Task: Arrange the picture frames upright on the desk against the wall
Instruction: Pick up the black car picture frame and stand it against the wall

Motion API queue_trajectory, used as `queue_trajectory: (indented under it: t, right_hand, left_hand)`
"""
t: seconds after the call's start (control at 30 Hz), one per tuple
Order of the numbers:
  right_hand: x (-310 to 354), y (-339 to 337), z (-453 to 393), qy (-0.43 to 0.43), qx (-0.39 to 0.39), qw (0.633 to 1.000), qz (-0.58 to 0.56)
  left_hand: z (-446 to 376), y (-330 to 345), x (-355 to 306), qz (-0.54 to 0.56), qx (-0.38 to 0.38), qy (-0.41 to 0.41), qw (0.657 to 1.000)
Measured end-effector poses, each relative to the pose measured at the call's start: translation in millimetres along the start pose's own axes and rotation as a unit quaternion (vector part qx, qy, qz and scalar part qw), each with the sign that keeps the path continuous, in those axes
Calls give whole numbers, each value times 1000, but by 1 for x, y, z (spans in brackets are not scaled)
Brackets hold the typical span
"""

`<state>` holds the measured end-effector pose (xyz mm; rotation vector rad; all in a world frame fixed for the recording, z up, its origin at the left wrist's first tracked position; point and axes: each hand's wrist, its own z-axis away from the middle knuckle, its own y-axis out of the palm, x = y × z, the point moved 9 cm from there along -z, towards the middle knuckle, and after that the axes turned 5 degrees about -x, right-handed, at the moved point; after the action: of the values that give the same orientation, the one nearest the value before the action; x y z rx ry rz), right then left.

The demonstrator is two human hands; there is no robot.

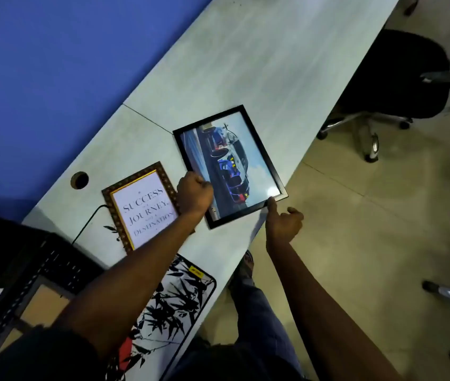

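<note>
A black picture frame with a car photo (246, 149) lies flat near the front edge of the pale desk (259, 64), one corner past the edge. My left hand (194, 193) is closed on its left side. My right hand (283, 221) touches the frame's near corner with the thumb, the other fingers curled and apart from it. A gold-brown frame with the words "Success is a journey" (141, 207) lies flat just left of it, partly under my left forearm. The blue wall (53, 64) runs along the desk's far side.
A bamboo-print mouse pad (174, 301) lies near me on the desk. A dark laptop (26, 284) sits at the left with a black cable (86, 226). A cable hole (79, 180) is by the wall. Black office chairs (399, 78) stand on the tiled floor at right.
</note>
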<state>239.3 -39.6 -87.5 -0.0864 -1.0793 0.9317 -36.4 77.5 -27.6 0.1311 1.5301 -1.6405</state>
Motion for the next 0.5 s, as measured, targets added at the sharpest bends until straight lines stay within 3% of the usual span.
queue_trajectory:
  t: [0.2,0.33,0.43,0.5]
  right_hand:
    - [14,14,-4,36,28,998,-52]
    - [9,17,-12,86,19,996,-22]
    - [18,19,-18,53,28,998,-7]
    - [19,10,-14,46,-6,999,-20]
  left_hand:
    - [7,3,6,-15,27,3,1000]
    - [9,0,24,-20,65,-44,997]
    - [12,-6,38,17,80,-62,995]
    - [12,-17,44,36,72,-59,995]
